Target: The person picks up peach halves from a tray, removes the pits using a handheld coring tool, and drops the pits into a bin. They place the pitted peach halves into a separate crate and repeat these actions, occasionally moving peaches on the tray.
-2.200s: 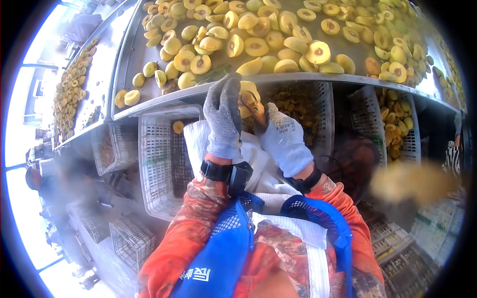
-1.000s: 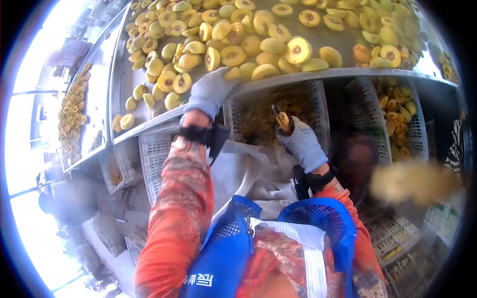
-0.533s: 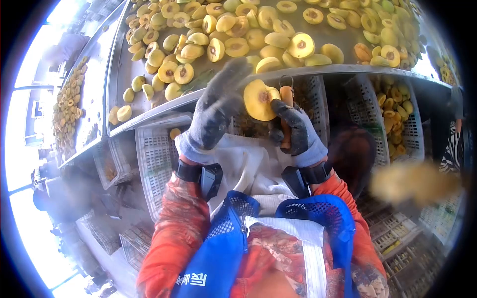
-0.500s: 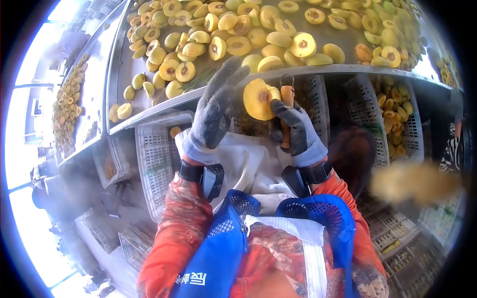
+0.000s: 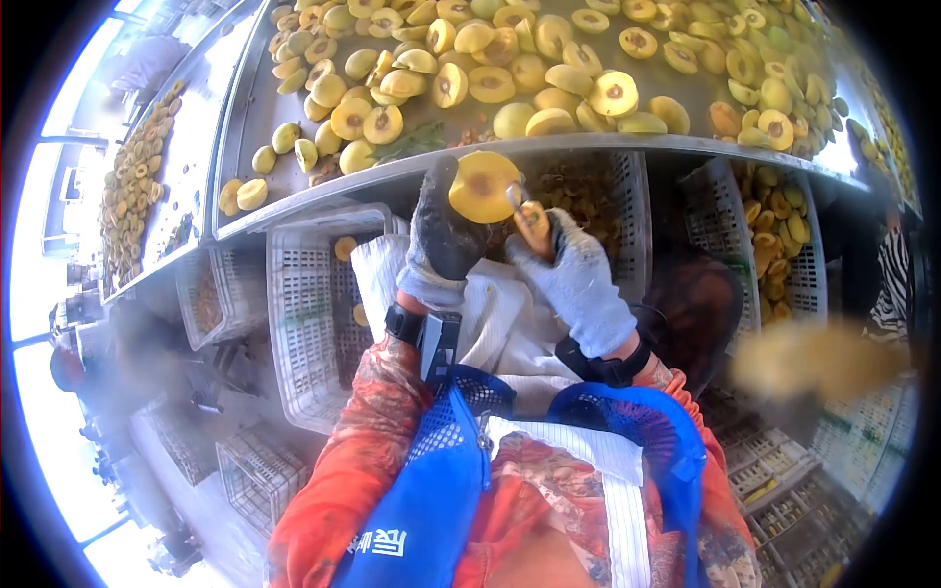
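A yellow peach half (image 5: 477, 184), cut face up, is held in my left hand (image 5: 439, 245), which wears a grey glove with a dark palm. My right hand (image 5: 580, 289), gloved alike, is closed around the wooden handle of a pitting tool (image 5: 534, 228). The tool's small wire loop meets the right side of the cut face, near its brownish centre. Both hands are just in front of the metal table edge, above a pale cloth (image 5: 505, 318) draped before me.
Many peach halves (image 5: 490, 84) lie across the metal table (image 5: 257, 211). Under its edge stand white plastic crates (image 5: 299, 323), one at the right holding peach halves (image 5: 774, 235). Another crate behind my hands holds brownish pieces (image 5: 578, 196). More crates (image 5: 260, 475) stand on the floor.
The peach half has passed from my right hand to my left, which was open before. My right hand has turned the pitting tool so its loop meets the fruit.
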Available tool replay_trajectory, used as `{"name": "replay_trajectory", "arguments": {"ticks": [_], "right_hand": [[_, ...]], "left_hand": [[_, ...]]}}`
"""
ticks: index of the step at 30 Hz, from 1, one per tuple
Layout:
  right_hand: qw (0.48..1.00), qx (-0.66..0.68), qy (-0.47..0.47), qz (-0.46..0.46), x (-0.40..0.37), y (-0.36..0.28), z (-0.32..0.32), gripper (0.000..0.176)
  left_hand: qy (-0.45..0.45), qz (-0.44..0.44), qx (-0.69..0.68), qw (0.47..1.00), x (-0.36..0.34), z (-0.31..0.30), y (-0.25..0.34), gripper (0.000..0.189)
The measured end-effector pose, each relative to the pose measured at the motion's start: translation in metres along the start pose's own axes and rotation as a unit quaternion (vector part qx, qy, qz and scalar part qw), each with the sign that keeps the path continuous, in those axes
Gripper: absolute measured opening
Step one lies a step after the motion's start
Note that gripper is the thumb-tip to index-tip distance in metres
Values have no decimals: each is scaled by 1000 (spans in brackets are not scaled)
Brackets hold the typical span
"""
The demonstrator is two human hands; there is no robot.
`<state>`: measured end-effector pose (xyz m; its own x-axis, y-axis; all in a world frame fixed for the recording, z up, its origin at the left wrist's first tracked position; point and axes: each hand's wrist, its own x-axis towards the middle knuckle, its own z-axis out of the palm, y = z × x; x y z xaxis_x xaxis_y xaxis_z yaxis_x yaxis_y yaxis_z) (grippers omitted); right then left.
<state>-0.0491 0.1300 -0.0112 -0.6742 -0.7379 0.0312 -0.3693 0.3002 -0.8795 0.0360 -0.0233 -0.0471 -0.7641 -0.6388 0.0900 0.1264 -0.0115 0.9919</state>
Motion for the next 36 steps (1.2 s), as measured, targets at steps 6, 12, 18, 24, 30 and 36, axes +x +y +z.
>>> {"name": "replay_trajectory", "arguments": {"ticks": [6, 12, 18, 24, 30, 36], "right_hand": [[996, -79, -1, -37, -3, 13, 17, 36], [991, -131, -11, -19, -7, 16, 9, 35], [986, -165, -29, -5, -8, 26, 19, 41], [988, -118, -89, 39, -15, 21, 17, 31], [975, 101, -190, 52, -13, 33, 14, 29], [779, 436, -385, 236, -7, 3, -28, 20]], "left_hand": [[22, -145, -373, 916, 1, 21, 13, 60], [55, -81, -219, 971, -4, 37, 30, 39], [5, 3, -66, 998, -3, 18, 5, 30], [110, -85, -134, 981, -6, 45, 31, 23], [64, -83, -57, 993, -7, 49, 45, 21], [20, -15, 64, 998, 0, 47, 52, 25]]}}
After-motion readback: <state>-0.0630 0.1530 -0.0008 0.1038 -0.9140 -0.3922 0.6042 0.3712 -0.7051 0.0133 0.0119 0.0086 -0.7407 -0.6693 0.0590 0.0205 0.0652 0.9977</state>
